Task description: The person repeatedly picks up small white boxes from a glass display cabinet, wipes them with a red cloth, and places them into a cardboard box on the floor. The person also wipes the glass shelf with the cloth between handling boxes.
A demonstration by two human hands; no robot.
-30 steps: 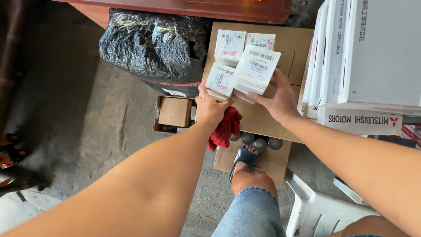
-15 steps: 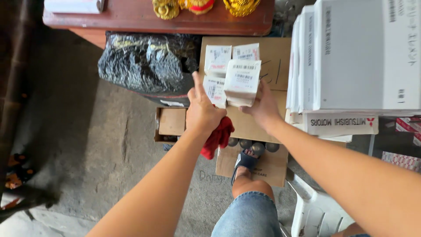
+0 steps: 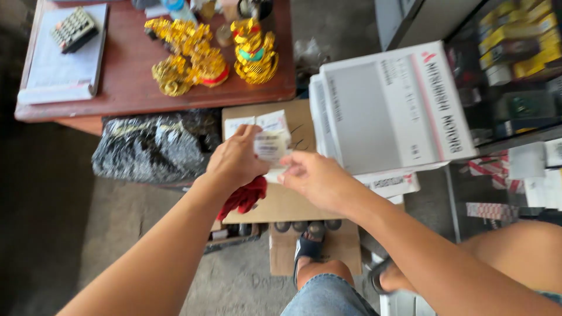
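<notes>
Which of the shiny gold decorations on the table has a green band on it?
The right-hand gold ornament, standing apart from the rest on the wooden table. A green band circles its middle; the ornaments left of it show red instead.

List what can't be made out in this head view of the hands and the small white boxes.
- Small white boxes: blurred; their count is unclear, partly covered by the left hand and right hand.
- Red cloth: mostly hidden under the left hand.
- Cardboard box: its top is largely covered by both hands.
- Calculator: keys too small to tell.
</notes>
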